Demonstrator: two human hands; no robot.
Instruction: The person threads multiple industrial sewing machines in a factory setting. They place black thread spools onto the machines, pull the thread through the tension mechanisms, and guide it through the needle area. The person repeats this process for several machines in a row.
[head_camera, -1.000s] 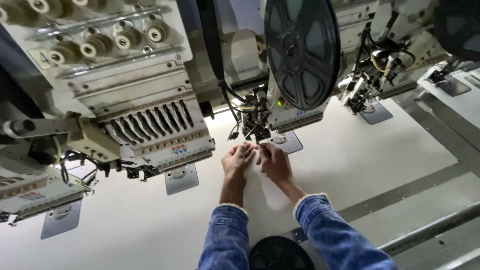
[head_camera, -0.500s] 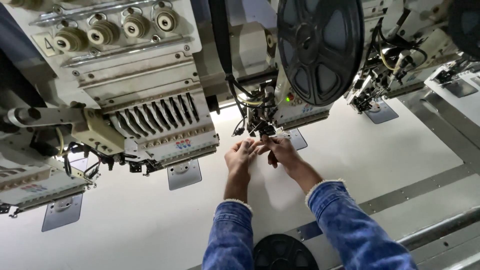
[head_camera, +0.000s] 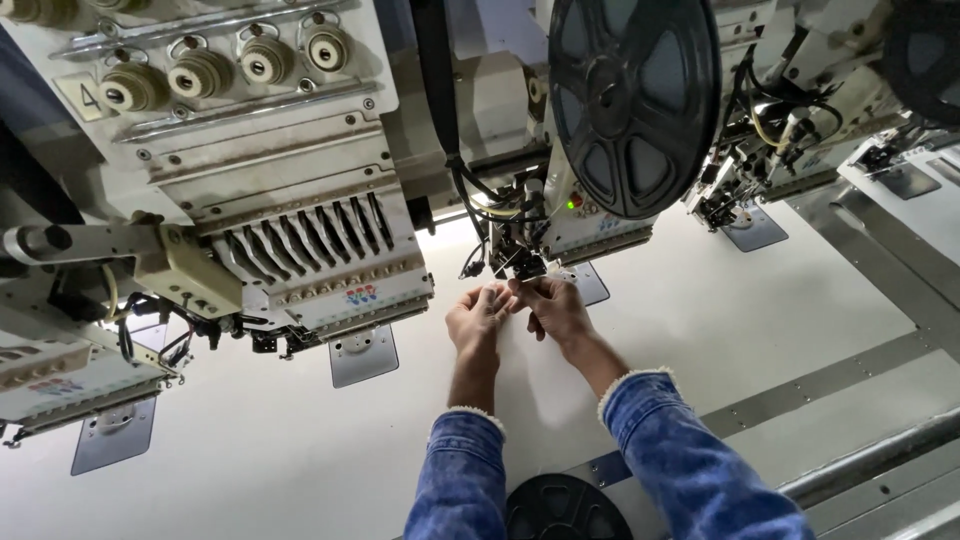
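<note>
While both forearms in blue denim sleeves reach up across the white table (head_camera: 700, 330), the left hand (head_camera: 478, 322) and the right hand (head_camera: 552, 305) meet just below the needle assembly (head_camera: 520, 255) of an embroidery machine. The left hand's fingers are curled together with their tips pinched near the right hand's, and the right hand's fingers are likewise drawn in toward the same spot; whatever thin thing they pinch is too small to make out, so I cannot tell what either hand is clamped on. Above the right hand hangs a large black reel (head_camera: 632, 100), upright and facing the camera. To the left stands the cream sewing head (head_camera: 310, 240) with its row of slanted slots, and tension knobs (head_camera: 200, 70) sit along its top. Another black reel (head_camera: 566, 508) lies at the bottom edge between the sleeves.
</note>
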